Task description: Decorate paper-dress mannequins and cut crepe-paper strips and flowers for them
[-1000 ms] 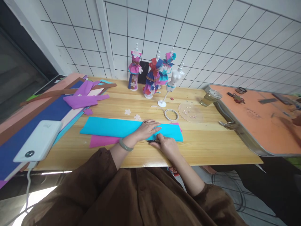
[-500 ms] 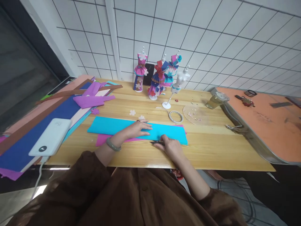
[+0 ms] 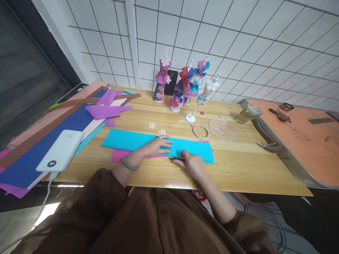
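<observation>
A long folded turquoise sheet (image 3: 127, 139) lies across the wooden table, with a pink sheet (image 3: 118, 155) partly showing beneath it. My left hand (image 3: 156, 145) rests on the turquoise sheet near its middle, fingers spread and pointing right. My right hand (image 3: 192, 163) is at the sheet's front edge, closed around a small dark tool (image 3: 174, 158) whose thin tip points left. The tool's shape is mostly hidden by the fingers. Two pale paper flowers (image 3: 152, 125) lie just behind the sheet.
Coloured sheets (image 3: 70, 123) and a white power bank (image 3: 60, 150) with a cable lie left. Behind stand dressed miniature mannequins (image 3: 159, 83) and a bare one (image 3: 209, 91). A tape roll (image 3: 201, 131), clear disc (image 3: 221, 129) and cup (image 3: 248, 113) are right of them.
The whole view has shifted slightly, so the table's things appear a little further right. Both hands keep nearly the same places on the sheet.
</observation>
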The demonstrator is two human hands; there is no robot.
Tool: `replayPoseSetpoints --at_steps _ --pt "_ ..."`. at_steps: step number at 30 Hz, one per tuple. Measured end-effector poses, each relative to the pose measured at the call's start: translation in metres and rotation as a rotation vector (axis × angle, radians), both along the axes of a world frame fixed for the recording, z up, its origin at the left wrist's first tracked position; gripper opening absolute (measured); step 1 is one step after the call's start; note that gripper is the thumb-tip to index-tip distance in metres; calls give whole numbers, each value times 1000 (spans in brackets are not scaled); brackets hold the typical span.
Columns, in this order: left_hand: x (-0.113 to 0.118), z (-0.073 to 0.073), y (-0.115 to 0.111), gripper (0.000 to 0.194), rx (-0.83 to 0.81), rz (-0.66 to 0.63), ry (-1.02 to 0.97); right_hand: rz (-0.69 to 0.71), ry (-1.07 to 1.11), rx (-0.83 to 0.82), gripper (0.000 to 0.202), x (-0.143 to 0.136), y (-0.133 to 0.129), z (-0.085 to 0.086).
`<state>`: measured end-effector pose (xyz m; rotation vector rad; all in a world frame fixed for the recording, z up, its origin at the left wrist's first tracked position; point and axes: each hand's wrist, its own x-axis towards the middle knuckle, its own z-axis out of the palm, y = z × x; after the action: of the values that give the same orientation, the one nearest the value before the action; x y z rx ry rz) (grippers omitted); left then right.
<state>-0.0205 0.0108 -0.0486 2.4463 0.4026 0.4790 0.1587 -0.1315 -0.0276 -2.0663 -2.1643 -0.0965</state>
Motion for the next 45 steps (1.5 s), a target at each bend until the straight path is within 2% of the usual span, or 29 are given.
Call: replayPoseSetpoints --at_steps 18,29,35,45 --pt "0 -2 -1 26 13 -5 -19 -8 46 21 46 -2 1 -7" --pt "0 4 -3 23 -4 -16 -23 -21 50 -21 48 -13 6 0" --pt "-1 6 -3 26 22 -9 -6 -5 65 -11 46 -14 8 -2" --pt "2 6 -6 34 -46 44 -15 -32 92 4 45 -18 2 -2"
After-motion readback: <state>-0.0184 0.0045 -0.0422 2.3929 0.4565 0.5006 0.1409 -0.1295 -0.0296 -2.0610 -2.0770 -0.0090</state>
